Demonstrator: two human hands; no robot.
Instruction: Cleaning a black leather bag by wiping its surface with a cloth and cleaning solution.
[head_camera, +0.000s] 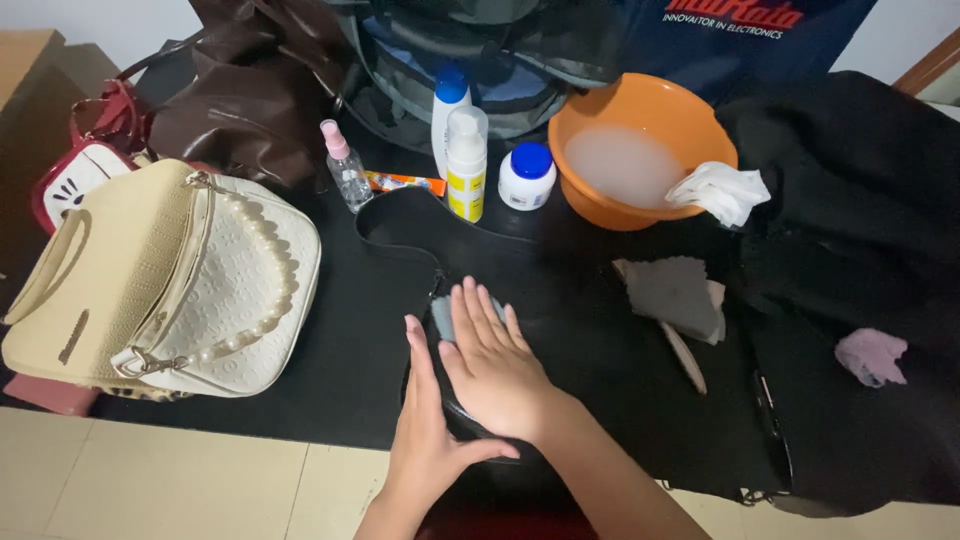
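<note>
Right hand (492, 362) lying flat, fingers extended, pressing small grey cloth (441, 316) onto black leather bag (560, 330) on tabletop. Left hand (425, 430) open, edge resting against bag's near-left side, gripping nothing. Beyond fingertips: black strap looping (395, 215), white bottle with yellow label (466, 165), white jar with blue lid (527, 176), orange bowl (640, 110). Far left: cream handbag with pearl chain (170, 285).

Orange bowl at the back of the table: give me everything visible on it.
The round orange plastic-looking bowl stands upright at the far side of the black-covered table, right of a small white jar with a blue lid. It holds cloudy, whitish liquid, filling it partway. A crumpled white cloth hangs over its right rim, touching it. Neither hand touches the bowl; both are nearer the camera.
</note>
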